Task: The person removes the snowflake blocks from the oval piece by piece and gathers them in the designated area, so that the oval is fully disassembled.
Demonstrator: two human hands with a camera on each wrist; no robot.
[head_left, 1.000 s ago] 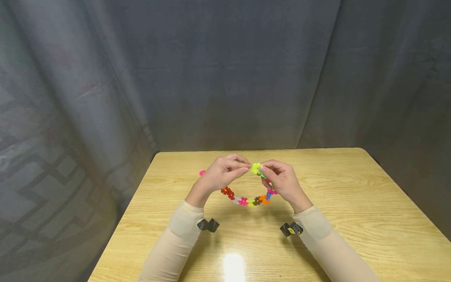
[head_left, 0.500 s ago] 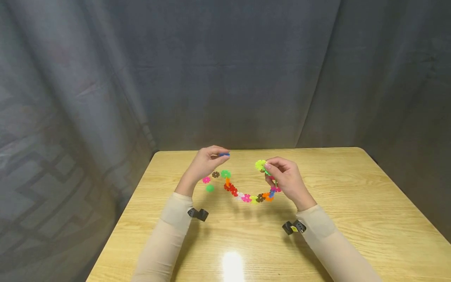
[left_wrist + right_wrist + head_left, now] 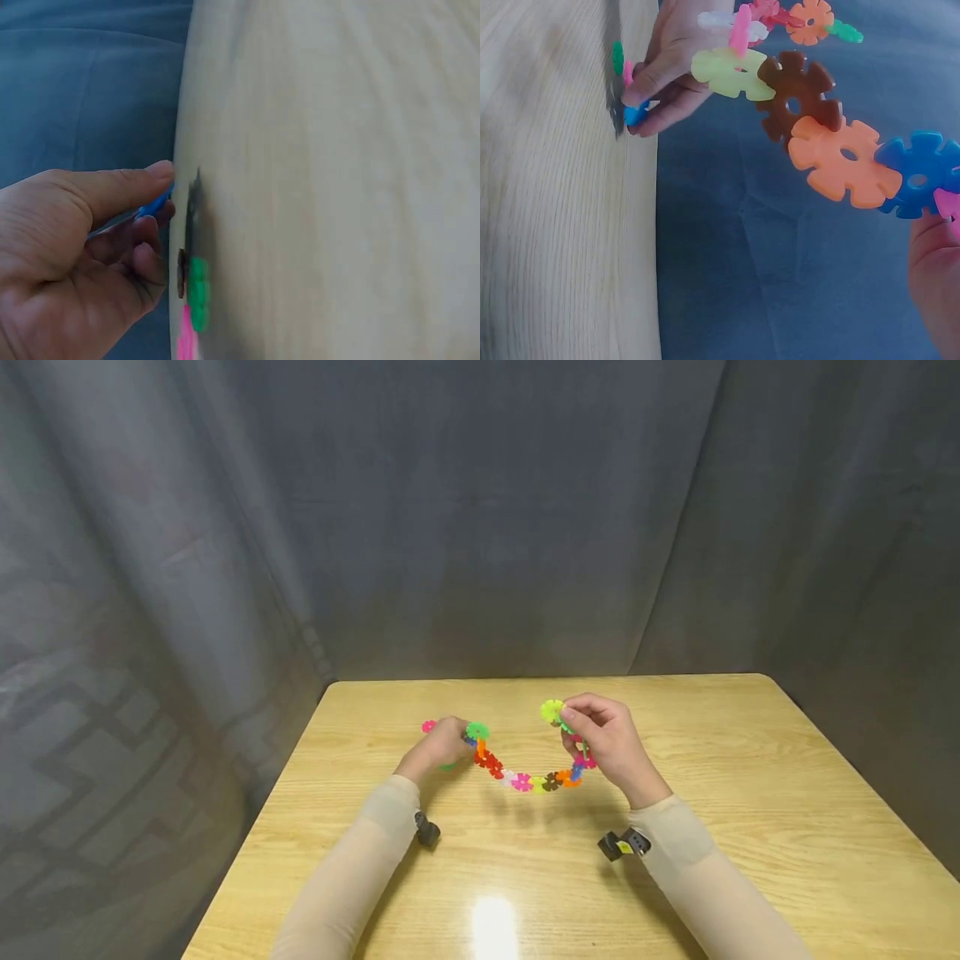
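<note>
Grey curtain behind, pale wooden desk (image 3: 675,793) below: chain (image 3: 525,779) sagging left-to-right between the hands, right grip (image 3: 600,739) pinching its raised right end, left grip (image 3: 438,745) pinching a blue piece (image 3: 154,204) low beside the chain's left end.

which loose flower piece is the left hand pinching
The blue piece, pinched in the left hand. The pink and green loose pieces lie on the table, unheld.
</note>
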